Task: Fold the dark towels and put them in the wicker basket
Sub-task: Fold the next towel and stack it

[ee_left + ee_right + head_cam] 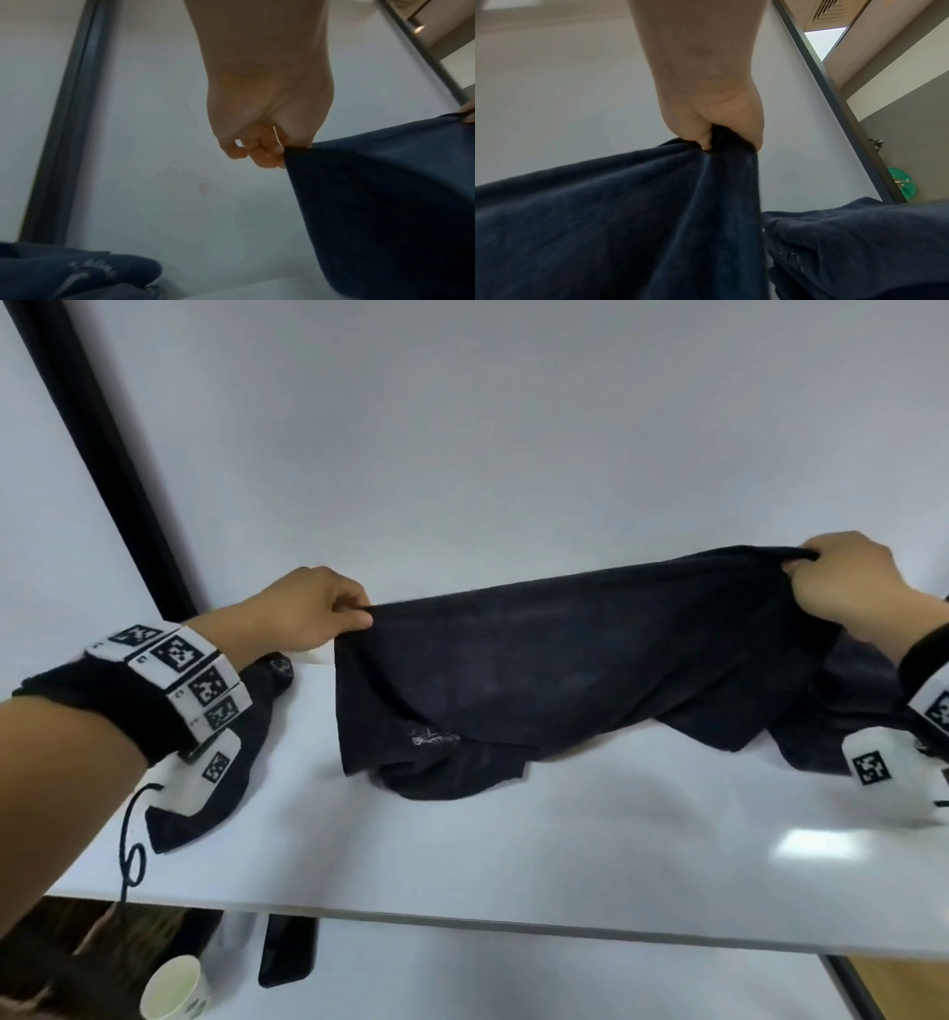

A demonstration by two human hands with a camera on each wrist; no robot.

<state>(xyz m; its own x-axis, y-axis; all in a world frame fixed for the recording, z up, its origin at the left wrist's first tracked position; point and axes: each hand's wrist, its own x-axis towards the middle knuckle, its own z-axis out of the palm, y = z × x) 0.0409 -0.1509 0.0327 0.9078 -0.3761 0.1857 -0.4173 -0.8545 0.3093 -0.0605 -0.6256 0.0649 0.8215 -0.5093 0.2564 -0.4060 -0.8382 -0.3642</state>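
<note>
A paper cup [177, 988] stands on the floor below the front edge of the white table [462, 855]; what shows of its inside is pale and bare.

Over the table, a dark towel [565, 670] hangs stretched between two raised hands. The left hand [308, 608] pinches one top corner between thumb and fingers, the other fingers curled in under the palm. The right hand [847, 582] grips the other corner, with a bunch of cloth gathered inside its curled fingers. The right hand sits a little higher than the left, so the top edge slants. The lower part of the towel sags and lies crumpled on the tabletop.

A second dark towel [231, 752] lies rumpled on the table under the left forearm, near the left edge. More dark cloth [847, 701] lies heaped on the table below the right wrist, just beside the hanging towel; I cannot tell whether it is a separate piece.

Both wrists wear black bands with white tags printed in black squares.
</note>
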